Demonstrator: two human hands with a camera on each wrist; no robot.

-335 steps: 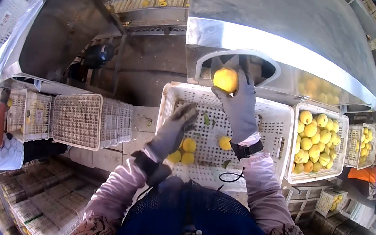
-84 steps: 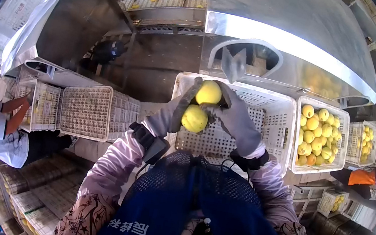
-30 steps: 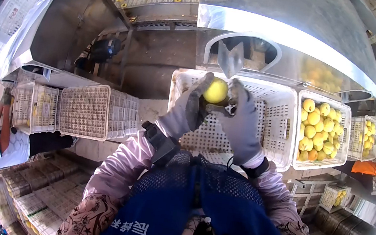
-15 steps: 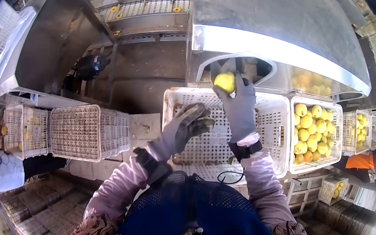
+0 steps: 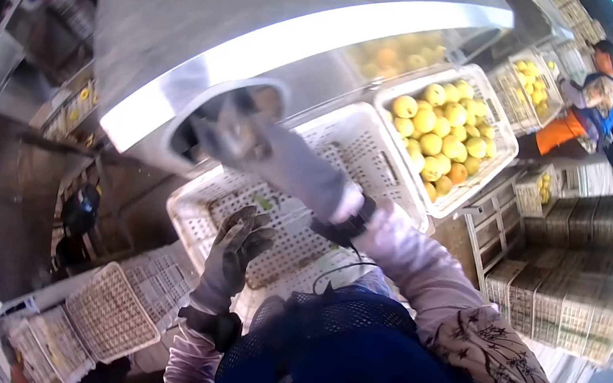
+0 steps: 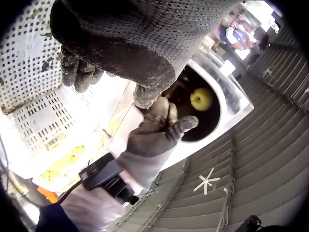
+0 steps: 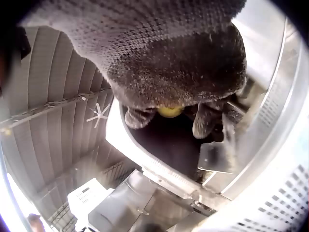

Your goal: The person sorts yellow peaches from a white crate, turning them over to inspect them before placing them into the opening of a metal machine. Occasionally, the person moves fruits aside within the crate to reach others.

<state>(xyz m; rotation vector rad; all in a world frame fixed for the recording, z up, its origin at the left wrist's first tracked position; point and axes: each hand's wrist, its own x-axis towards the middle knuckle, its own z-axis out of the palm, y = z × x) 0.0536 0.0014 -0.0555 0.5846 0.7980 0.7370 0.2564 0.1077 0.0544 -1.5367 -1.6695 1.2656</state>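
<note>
My gloved right hand (image 5: pixel 287 160) reaches to the metal machine's rounded opening (image 6: pixel 205 121). In the left wrist view, its fingers are extended and apart from a round yellow fruit (image 6: pixel 201 99) with a stem hollow, which is inside the opening. The right wrist view shows part of this fruit (image 7: pixel 170 111) beyond the glove, with fingertips on both sides. My gloved left hand (image 5: pixel 233 248) hovers over the near left part of a white perforated crate (image 5: pixel 369 149), palm up with loosely bent fingers, holding nothing. Bits of green leaf lie in that crate.
A second white crate (image 5: pixel 476 185) full of yellow fruit (image 5: pixel 445 125) stands to the right. Beyond it, a person (image 5: pixel 589 104) stands by another fruit crate. The steel housing (image 5: pixel 190 13) spans the front. More crates (image 5: pixel 112 313) are at the lower left.
My right hand has moved the fruit into the opening and let go of it. The head view has turned. Earlier fruit in the near crate is gone; my left hand previously held fruit.
</note>
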